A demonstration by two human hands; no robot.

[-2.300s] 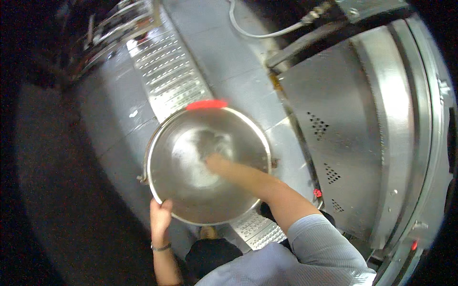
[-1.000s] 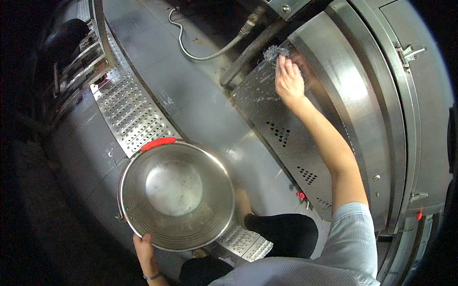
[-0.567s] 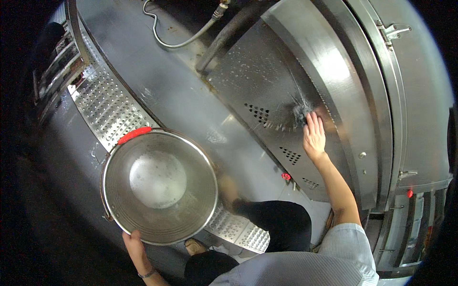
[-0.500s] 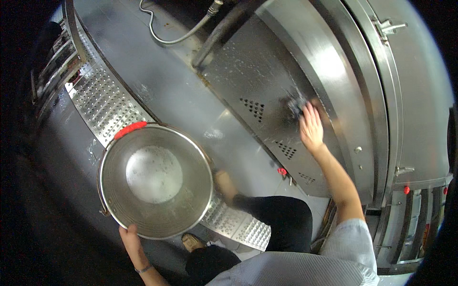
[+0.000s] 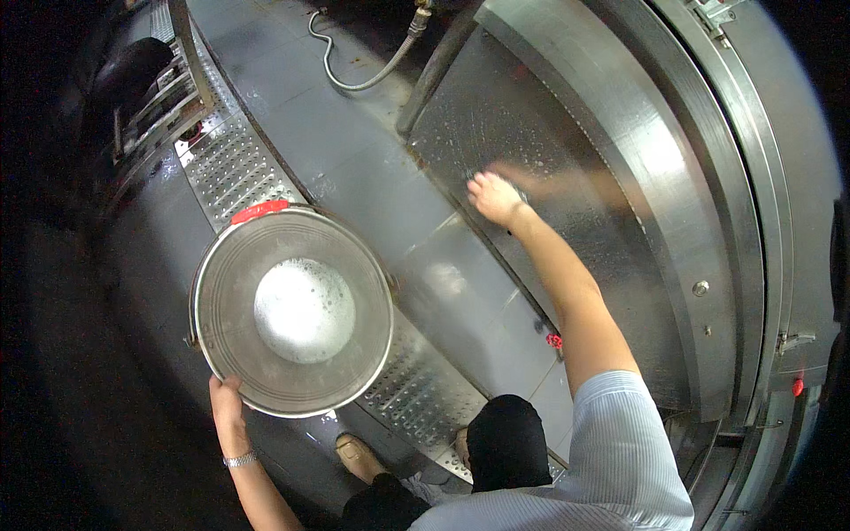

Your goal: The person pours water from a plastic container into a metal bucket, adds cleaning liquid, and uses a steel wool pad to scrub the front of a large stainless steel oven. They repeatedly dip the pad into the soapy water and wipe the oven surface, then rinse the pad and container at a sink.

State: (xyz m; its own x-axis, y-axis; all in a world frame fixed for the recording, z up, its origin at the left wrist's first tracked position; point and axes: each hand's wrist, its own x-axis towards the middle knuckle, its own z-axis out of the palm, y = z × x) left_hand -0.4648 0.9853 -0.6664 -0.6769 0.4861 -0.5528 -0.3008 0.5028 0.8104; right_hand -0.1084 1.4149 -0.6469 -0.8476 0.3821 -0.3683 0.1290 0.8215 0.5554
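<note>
the wiping looked part-done: wet specks [image 5: 536, 159] dotted the far part of the metal panel [image 5: 633, 301], which seemed not yet dried. the right hand [image 5: 496, 200] lay near that panel's left edge, fingers bunched on a mostly hidden dark pad [image 5: 518, 188]. to the left, the steel bucket [image 5: 232, 341] held white foamy liquid [image 5: 305, 310] at its base, the walls above it bare. the left hand [image 5: 226, 400] was clamped on the bucket's near-left rim; a red grip [image 5: 259, 211] lay along the far rim.
</note>
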